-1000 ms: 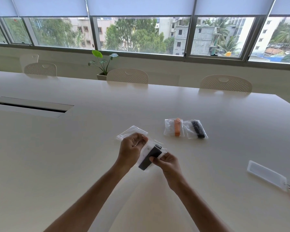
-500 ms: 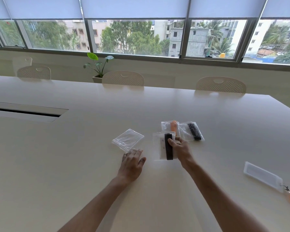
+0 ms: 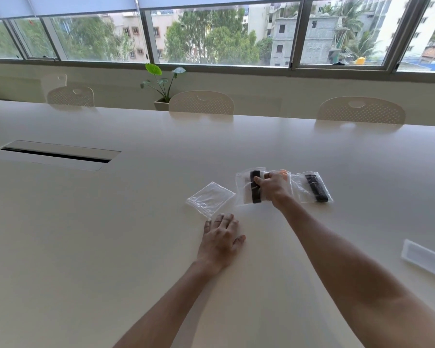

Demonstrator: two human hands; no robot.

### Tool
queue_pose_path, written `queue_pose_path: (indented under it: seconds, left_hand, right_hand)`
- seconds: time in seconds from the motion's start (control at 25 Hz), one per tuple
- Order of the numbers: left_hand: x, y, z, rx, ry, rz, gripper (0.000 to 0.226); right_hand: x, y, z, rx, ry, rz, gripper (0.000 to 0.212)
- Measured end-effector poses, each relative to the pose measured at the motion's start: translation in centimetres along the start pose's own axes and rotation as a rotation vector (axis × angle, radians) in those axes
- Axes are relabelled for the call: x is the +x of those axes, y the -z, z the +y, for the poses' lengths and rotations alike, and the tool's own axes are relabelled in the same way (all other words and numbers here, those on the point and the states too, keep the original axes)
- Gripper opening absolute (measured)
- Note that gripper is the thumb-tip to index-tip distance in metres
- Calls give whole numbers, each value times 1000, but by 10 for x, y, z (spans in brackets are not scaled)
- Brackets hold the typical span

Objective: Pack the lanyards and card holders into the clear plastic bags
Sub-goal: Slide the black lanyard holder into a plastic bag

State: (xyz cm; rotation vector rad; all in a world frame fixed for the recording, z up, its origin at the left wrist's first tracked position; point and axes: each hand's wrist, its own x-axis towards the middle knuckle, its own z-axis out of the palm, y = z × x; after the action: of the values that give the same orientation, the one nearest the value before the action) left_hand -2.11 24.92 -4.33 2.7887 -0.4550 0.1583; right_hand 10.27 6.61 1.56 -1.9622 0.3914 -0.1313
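Sunlit windows back a long white worktop [image 3: 111, 222] where the right hand [image 3: 273, 188] presses curled fingers on a clear bag [image 3: 244, 189] holding a black lanyard [image 3: 256, 194]. Beside it lie an orange-filled bag [image 3: 284, 173] and another black-lanyard bag [image 3: 312, 188]. An empty bag [image 3: 210, 199] sits beyond the flat, open left hand [image 3: 220, 241]. No labels are legible.
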Motion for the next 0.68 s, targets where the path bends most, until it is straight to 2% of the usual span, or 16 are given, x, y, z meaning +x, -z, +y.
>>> queue_pose_path:
  seconds: [0.36, 0.48, 0.68]
  left_hand:
    - [1, 0, -2, -23, -14, 44, 49]
    - [1, 1, -2, -25, -12, 46, 50]
    - [0, 1, -1, -13, -8, 27, 53]
  right_hand:
    - [7, -14, -18, -275, 29, -1, 28]
    - [-2, -5, -15, -534, 106, 25, 22]
    - [-20, 39, -5, -636, 225, 37, 21]
